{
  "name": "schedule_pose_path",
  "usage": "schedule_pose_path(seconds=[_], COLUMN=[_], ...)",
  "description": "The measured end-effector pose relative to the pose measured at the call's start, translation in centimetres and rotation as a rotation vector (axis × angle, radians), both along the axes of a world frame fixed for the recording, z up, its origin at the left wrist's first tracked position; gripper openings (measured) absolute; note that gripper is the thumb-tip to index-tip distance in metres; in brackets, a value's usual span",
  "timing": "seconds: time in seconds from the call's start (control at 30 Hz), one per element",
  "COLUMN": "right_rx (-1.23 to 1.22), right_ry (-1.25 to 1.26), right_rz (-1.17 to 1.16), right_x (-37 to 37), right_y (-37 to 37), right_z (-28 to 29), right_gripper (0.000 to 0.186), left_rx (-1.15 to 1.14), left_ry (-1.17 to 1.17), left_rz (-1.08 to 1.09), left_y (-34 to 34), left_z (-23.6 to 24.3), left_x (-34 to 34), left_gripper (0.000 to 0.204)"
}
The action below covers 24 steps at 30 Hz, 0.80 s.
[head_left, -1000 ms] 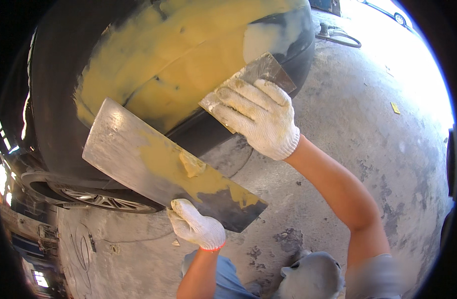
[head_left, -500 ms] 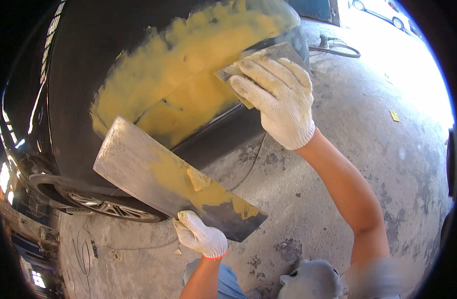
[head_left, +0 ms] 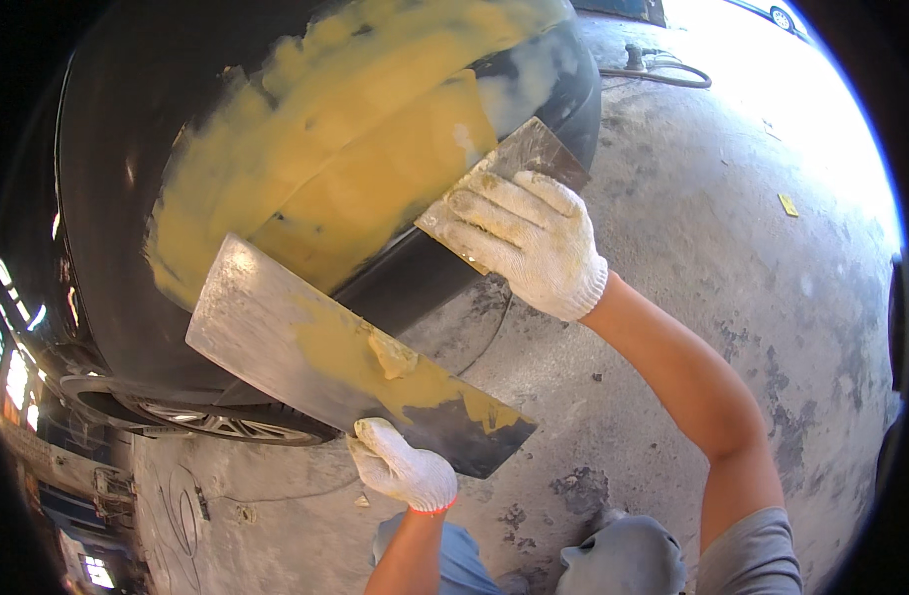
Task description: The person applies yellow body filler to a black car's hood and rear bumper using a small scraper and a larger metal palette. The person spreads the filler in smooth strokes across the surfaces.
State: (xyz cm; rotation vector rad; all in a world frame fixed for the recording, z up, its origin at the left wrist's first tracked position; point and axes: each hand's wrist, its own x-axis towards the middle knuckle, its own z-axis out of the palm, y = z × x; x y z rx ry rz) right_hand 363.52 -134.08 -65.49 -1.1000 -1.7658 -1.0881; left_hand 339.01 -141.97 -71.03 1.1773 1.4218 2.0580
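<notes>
In a white knit glove, my left hand (head_left: 403, 466) grips the lower edge of a long metal putty board (head_left: 276, 307). Yellow body filler (head_left: 393, 357) is smeared over the board, with a thicker lump in its middle. My gloved right hand (head_left: 534, 238) holds a flat metal filler spreader (head_left: 542, 151), fingers laid across its face. The spreader is by the lower edge of the dark car bumper (head_left: 405, 283); whether it touches cannot be told. A broad coat of yellow filler (head_left: 355, 149) covers the bumper, smoother along its lower band.
The car's wheel (head_left: 231, 421) is at the lower left. Behind on the right, a dark hose (head_left: 677, 74) lies on the concrete floor (head_left: 672, 218), with a small yellow piece (head_left: 787, 205) farther right. A thin cable (head_left: 186, 516) coils at lower left. Another vehicle (head_left: 780, 18) stands outside.
My right hand and the spreader have moved slightly down and left, toward the bumper's lower edge. More of the smoothed filler shows. My left hand and board have hardly moved; the view has shifted a little.
</notes>
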Motion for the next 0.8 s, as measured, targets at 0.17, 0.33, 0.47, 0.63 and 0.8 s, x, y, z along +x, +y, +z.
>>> schedule_pose_path(seconds=[0.17,0.33,0.47,0.63,0.8], right_rx=[0.143,0.246,0.251,0.193,0.014], right_ry=[0.12,0.144,0.144,0.113,0.057], right_rz=[0.013,-0.039,0.034,0.048,0.03], right_x=[1.5,3.2,3.0,2.3,2.7], right_y=[-0.6,0.8,2.0,2.1,0.8], right_z=[1.0,5.4,6.6,2.8,-0.1], right_gripper=[0.04,0.029,0.03,0.044,0.047], left_rx=[0.053,0.052,0.052,-0.013,0.05], left_ry=[0.014,0.08,0.061,0.107,0.104], left_rz=[0.081,0.083,0.07,0.048,0.081], left_y=[-0.4,-0.3,-0.1,-0.3,-0.4], left_z=[0.7,1.0,0.8,0.5,0.4], left_x=[1.0,1.1,1.3,1.4,1.8], left_gripper=[0.039,0.04,0.039,0.038,0.038])
